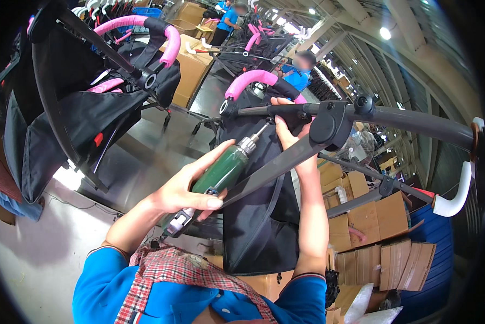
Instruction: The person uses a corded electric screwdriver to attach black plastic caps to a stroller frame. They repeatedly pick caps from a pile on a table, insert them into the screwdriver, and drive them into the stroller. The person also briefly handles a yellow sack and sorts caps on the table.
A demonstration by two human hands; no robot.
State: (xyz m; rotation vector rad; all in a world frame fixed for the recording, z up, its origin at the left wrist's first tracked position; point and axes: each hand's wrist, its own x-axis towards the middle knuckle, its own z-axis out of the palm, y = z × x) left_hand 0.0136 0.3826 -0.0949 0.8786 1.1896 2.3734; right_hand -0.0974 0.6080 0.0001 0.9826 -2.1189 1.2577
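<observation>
A worker's left hand (191, 186) grips a green power screwdriver (221, 170), its bit angled up toward the dark stroller frame (285, 162) at centre, while the right hand (287, 127) closes around the frame's upper bar beside the hinge joint (331, 127). Keeping the bit square to the fastener and the bar firmly steadied would likely prevent slipping. Cardboard boxes (385, 227) lie near right.

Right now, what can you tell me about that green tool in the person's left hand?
The green tool is a slim powered screwdriver with a glossy dark green barrel, a silver metal chuck and a thin bit at its upper end, and a grey fitting at its lower end. The left hand wraps around its barrel. It slants up to the right, its bit meeting the black stroller frame, which the right hand grips beside the tip.
</observation>
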